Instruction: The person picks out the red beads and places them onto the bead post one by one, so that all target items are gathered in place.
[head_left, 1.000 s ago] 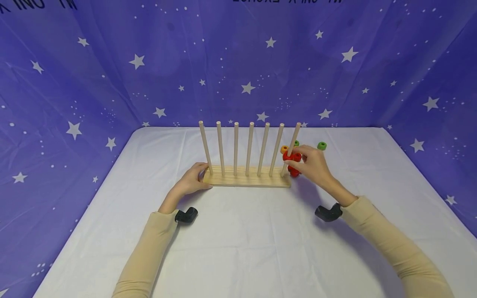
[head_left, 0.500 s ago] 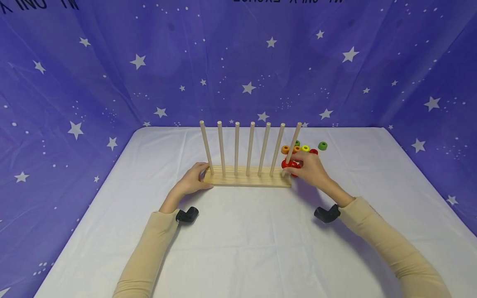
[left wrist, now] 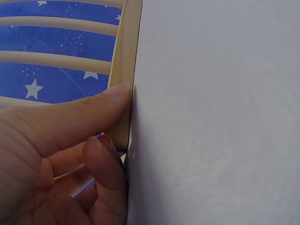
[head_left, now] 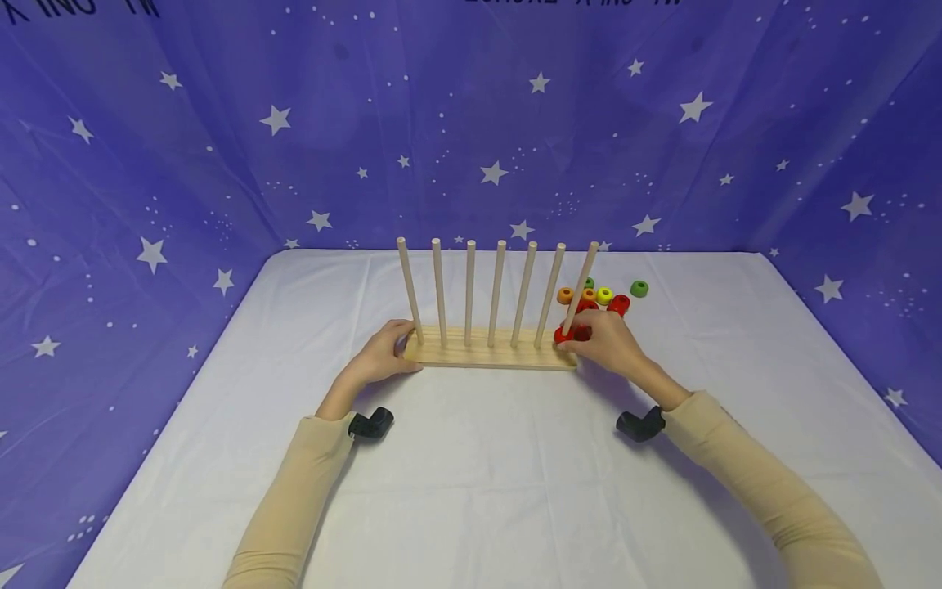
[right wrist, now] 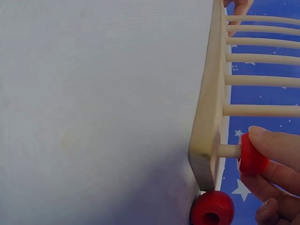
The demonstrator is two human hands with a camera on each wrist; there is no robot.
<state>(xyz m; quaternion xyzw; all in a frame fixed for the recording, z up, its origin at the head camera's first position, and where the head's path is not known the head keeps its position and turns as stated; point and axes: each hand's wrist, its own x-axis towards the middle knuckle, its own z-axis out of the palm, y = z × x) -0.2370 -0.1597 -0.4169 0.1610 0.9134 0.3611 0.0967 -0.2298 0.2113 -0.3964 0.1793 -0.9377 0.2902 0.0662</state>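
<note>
A wooden rack (head_left: pixel 486 353) with a flat base and a row of upright pegs stands on the table. My left hand (head_left: pixel 379 353) grips the left end of its base, thumb on the front edge and fingers behind. My right hand (head_left: pixel 611 339) pinches a red bead (right wrist: pixel 252 155) that is threaded on the rightmost peg (head_left: pixel 581 282). In the right wrist view the bead sits low on that peg, a short stretch of bare wood between it and the base. Another red bead (right wrist: pixel 213 208) lies on the table at the base's right end.
Loose beads lie behind the rack's right end: orange (head_left: pixel 565 295), yellow (head_left: pixel 604 295), red (head_left: pixel 620 304) and green (head_left: pixel 639 288). A white cloth covers the table (head_left: pixel 471 474). A blue starry curtain (head_left: pixel 441 123) hangs behind and at both sides.
My right hand has moved down along the rightmost peg, lowering the red bead toward the base. Beads behind it have come into view. The left hand keeps its grip on the base.
</note>
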